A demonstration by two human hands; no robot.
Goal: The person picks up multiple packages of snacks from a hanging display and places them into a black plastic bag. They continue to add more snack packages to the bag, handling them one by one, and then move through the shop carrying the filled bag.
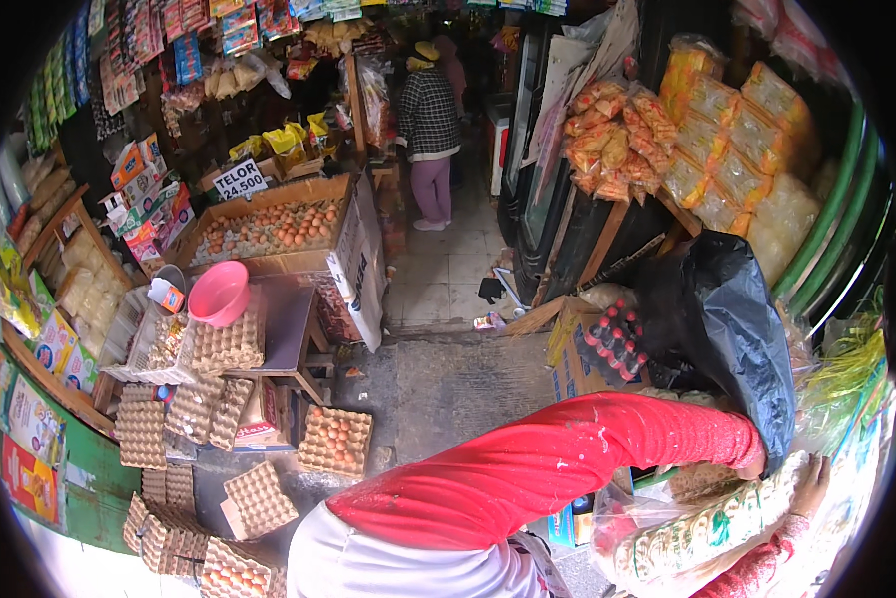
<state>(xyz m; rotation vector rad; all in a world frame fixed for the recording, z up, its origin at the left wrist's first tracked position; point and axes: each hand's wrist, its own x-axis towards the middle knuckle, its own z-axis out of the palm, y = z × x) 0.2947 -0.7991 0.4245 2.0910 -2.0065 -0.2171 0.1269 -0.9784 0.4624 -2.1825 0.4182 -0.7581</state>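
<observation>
My left arm, in a red sleeve, reaches across to the right. At its end my left hand [753, 465] is at the lower edge of a large black plastic bag [742, 339], beside the upper end of a long clear pack of pale, rounded crackers [712, 528]. Its fingers are mostly hidden. My right hand [813, 485] is closed on the pack's upper right end, with fingertips showing along its side. The pack lies tilted, with green marks along it.
Bottles with red caps [615, 342] stand by the black bag, below bagged snacks [622, 135]. On the left are egg trays [261, 498], a pink basin [219, 292] and a wooden egg box [269, 261]. A person [430, 130] stands in the far passage.
</observation>
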